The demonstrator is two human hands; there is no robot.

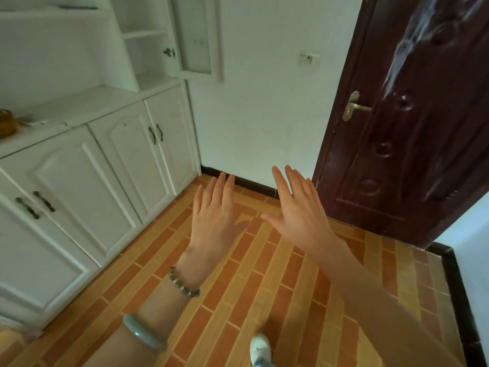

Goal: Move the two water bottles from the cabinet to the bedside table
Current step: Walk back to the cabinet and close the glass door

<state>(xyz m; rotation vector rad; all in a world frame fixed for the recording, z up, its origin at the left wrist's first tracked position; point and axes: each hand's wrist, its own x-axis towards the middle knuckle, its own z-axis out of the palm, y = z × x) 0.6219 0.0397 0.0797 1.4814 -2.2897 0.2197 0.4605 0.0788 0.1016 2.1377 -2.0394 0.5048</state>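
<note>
My left hand (215, 217) and my right hand (299, 207) are held out flat in front of me over the tiled floor, backs up, fingers spread, each holding nothing. The left wrist wears a bead bracelet and a pale green bangle. The white cabinet (87, 165) stands along the left wall, well to the left of both hands, with its lower doors shut and open shelves above. No water bottle and no bedside table are in view.
An amber-brown object (6, 123) sits on the cabinet counter at the far left. A glass-fronted upper cabinet door (195, 35) hangs open. A dark red door (412, 123) stands at the right. Orange brick-pattern floor (238, 287) lies below, with my white shoe (260, 349).
</note>
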